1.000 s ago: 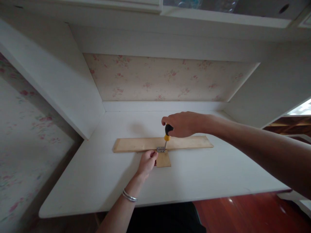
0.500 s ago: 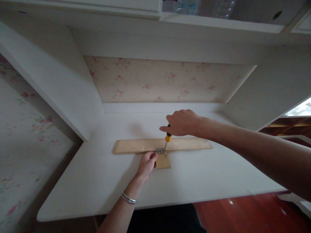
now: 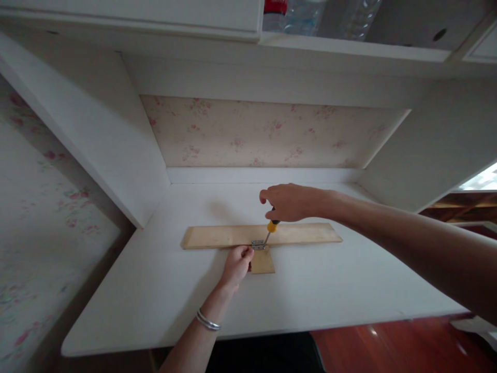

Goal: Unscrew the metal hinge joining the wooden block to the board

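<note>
Both hands (image 3: 236,265) well inside desk edge (image 3: 349,325)

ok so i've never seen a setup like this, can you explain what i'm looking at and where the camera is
There's no machine here: these are a person's two bare hands, seen from one camera worn on the head, looking forward and down. On the white desk lies a long wooden board, with a short wooden piece on its near side. A small metal hinge sits where they meet. The right hand holds a screwdriver with its tip at the hinge's right end. The left hand is at the short piece's left edge; whether it grips or just steadies it is hard to tell.
</note>
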